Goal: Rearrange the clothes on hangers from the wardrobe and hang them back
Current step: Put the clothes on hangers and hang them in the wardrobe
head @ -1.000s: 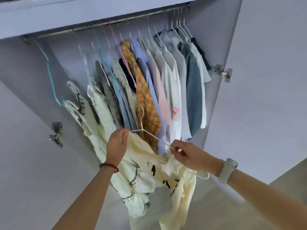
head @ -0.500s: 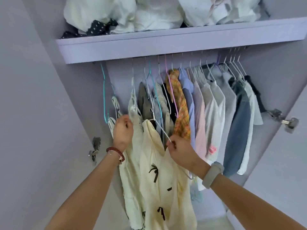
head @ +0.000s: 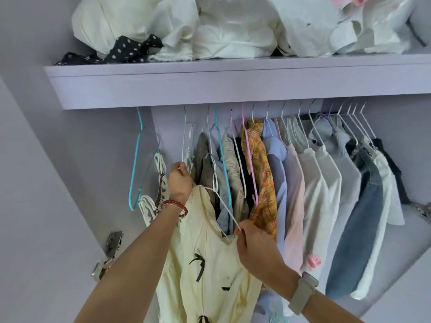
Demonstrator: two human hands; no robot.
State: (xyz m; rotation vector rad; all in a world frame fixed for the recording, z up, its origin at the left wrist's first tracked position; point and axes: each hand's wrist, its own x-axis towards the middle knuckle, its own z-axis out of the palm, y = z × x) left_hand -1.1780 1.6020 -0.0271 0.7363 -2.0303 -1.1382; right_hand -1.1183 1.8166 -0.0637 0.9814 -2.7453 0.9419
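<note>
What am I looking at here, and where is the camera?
No machine: a person's two bare hands, seen from a camera on their head looking into a wardrobe. The left hand grips one shoulder of a cream dress. The right hand pinches the arm of the white hanger the dress sits on; its hook is below the rod, not yet hung. Behind, shirts hang in a row. A shelf above carries bundled white fabric.
</note>
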